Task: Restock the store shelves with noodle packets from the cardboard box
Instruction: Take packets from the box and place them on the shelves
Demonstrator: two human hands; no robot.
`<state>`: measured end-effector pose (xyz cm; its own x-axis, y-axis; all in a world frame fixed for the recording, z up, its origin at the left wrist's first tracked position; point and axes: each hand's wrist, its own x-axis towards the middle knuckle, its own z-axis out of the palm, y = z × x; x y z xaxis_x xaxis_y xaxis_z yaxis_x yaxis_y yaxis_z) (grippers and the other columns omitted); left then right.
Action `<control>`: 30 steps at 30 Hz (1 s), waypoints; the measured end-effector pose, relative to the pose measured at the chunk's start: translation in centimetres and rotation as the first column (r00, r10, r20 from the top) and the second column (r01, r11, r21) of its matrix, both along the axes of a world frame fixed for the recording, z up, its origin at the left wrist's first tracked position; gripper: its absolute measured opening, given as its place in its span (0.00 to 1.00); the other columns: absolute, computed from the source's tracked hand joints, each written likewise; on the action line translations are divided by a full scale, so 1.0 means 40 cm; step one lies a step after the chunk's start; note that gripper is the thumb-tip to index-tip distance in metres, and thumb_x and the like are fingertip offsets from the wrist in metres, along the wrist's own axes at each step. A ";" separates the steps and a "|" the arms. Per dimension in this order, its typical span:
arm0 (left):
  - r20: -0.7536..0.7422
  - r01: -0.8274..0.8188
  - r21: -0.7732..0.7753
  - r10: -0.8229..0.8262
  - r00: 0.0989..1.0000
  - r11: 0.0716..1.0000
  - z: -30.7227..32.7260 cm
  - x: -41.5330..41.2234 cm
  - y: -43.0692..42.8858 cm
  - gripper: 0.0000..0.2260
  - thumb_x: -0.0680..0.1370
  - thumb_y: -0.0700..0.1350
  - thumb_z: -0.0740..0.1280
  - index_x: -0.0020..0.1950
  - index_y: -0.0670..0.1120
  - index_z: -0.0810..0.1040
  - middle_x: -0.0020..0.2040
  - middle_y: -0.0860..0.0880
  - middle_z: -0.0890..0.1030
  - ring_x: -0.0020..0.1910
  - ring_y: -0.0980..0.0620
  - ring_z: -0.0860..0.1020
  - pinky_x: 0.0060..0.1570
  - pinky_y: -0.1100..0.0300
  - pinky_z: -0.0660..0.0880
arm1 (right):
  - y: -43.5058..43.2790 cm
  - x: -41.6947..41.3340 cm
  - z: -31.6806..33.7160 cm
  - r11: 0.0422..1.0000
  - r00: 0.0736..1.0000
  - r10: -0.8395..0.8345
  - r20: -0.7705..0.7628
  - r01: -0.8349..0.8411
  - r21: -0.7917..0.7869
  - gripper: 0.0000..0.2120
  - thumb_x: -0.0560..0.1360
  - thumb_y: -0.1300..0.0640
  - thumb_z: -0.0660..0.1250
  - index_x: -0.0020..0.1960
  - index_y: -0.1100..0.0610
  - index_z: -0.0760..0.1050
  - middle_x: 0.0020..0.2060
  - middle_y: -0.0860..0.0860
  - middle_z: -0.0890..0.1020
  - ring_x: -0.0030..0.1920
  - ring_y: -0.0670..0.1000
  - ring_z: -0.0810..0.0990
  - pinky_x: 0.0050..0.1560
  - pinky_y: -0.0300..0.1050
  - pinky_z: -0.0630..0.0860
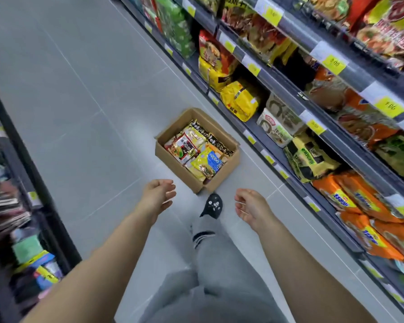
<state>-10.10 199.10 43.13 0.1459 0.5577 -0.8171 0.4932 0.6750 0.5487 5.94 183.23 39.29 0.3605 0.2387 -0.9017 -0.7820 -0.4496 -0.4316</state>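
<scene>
An open cardboard box (173, 159) sits on the grey floor beside the right-hand shelves. Several noodle packets (197, 149) lie inside it, yellow, red and black ones. My left hand (158, 197) is stretched out just short of the box's near-left side, fingers loosely curled and apart, holding nothing. My right hand (248, 207) hangs near the box's near corner, also empty with fingers apart. The shelves (287, 94) on the right carry rows of yellow, orange, green and red noodle packets.
My leg in grey trousers and a black shoe (212, 205) stands on the floor right in front of the box. A second shelf unit (28, 173) with goods lines the left side of the aisle. Yellow price tags (315, 127) run along the shelf edges.
</scene>
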 end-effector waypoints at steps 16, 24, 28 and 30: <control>-0.206 0.321 -0.101 -0.336 0.919 0.942 -0.355 0.287 0.621 0.04 0.76 0.39 0.63 0.42 0.45 0.71 0.37 0.47 0.74 0.34 0.50 0.74 0.32 0.61 0.69 | 0.528 0.276 -0.326 0.989 0.998 -0.035 0.048 0.042 -0.142 0.04 0.76 0.63 0.61 0.44 0.56 0.71 0.33 0.52 0.73 0.30 0.47 0.68 0.36 0.40 0.70; -0.152 0.578 -0.215 -0.612 0.777 0.787 -0.777 0.413 0.856 0.10 0.79 0.39 0.60 0.38 0.48 0.70 0.42 0.47 0.75 0.35 0.53 0.75 0.37 0.61 0.74 | 0.587 0.187 -0.735 0.899 0.958 -0.219 0.183 0.271 -0.343 0.03 0.75 0.62 0.63 0.46 0.55 0.72 0.33 0.52 0.74 0.28 0.50 0.69 0.34 0.42 0.70; -0.213 0.842 -0.089 -0.836 0.506 0.533 -0.993 0.437 0.890 0.10 0.75 0.41 0.66 0.55 0.45 0.75 0.54 0.45 0.79 0.51 0.44 0.79 0.53 0.52 0.76 | 0.610 0.092 -0.930 0.862 0.929 -0.191 0.318 0.314 -0.399 0.06 0.75 0.62 0.61 0.51 0.55 0.71 0.33 0.49 0.74 0.30 0.48 0.72 0.31 0.40 0.67; -0.207 0.875 -0.114 -0.872 0.443 0.471 -1.092 0.431 0.870 0.21 0.75 0.41 0.68 0.67 0.44 0.68 0.56 0.50 0.76 0.54 0.49 0.75 0.52 0.58 0.70 | 0.619 0.052 -1.014 0.857 0.901 -0.133 0.412 0.314 -0.409 0.11 0.75 0.61 0.62 0.57 0.55 0.71 0.44 0.49 0.78 0.41 0.49 0.76 0.42 0.41 0.71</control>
